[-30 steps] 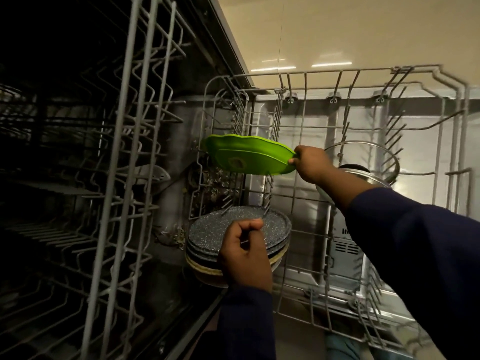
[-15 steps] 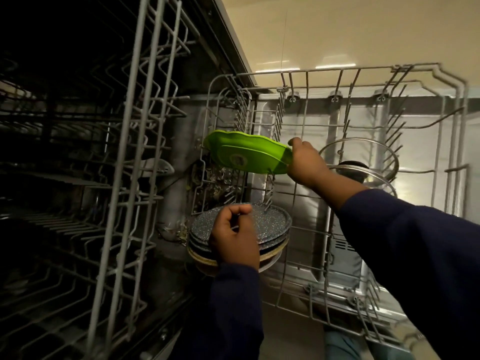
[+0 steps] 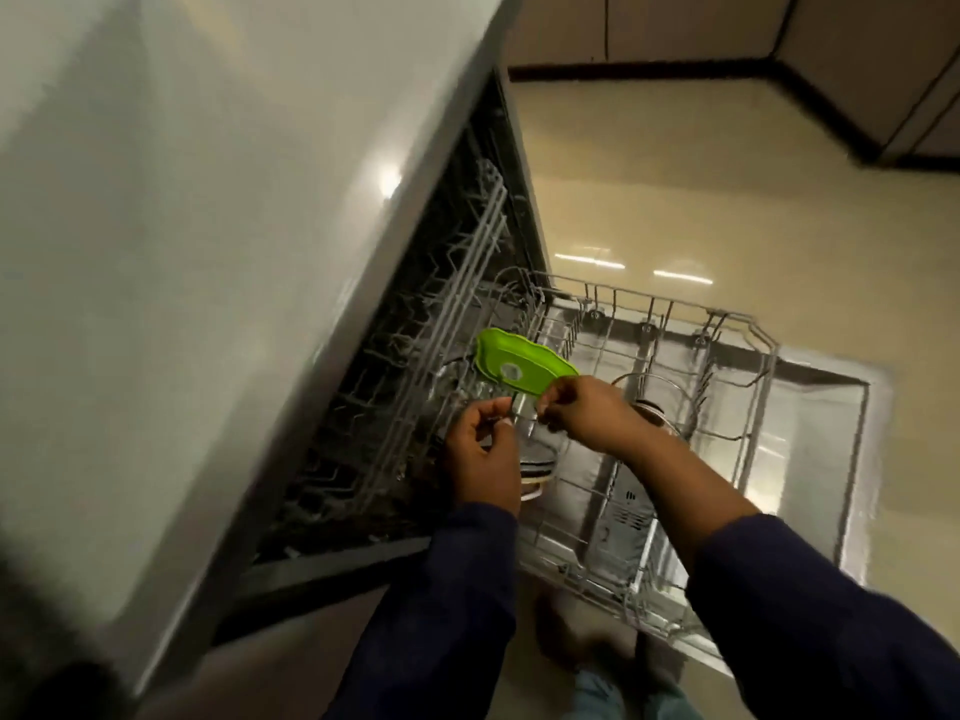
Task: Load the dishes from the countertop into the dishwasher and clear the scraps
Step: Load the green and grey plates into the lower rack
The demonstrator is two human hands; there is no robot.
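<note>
Pinching the near edge of the green plate (image 3: pixel 524 367), your right hand (image 3: pixel 587 415) holds it tilted above the pulled-out lower rack (image 3: pixel 727 366), with the plate's underside and its round pale label facing you. The plate's far end reaches toward the dishwasher (image 3: pixel 363 433) opening, over the left end of the rack. Your left hand (image 3: pixel 483 449) sits just beside the right one, fingers curled, thumb and fingertips drawn together close to the plate's lower edge; whether they grip the plate or a rack wire you cannot tell, since the picture is blurred there. Below your left hand a stack of dark plates (image 3: pixel 540 462) stands in the rack, partly hidden by your wrist. To the right of your right forearm a glass pot lid (image 3: pixel 654 402) with a metal rim leans among the tines. The upper rack (image 3: pixel 467 283) stays inside the machine, its wires running along the dark opening. Both dark blue sleeves (image 3: pixel 810 615) reach in from the bottom of the view, above a glossy beige floor (image 3: pixel 779 226).
</note>
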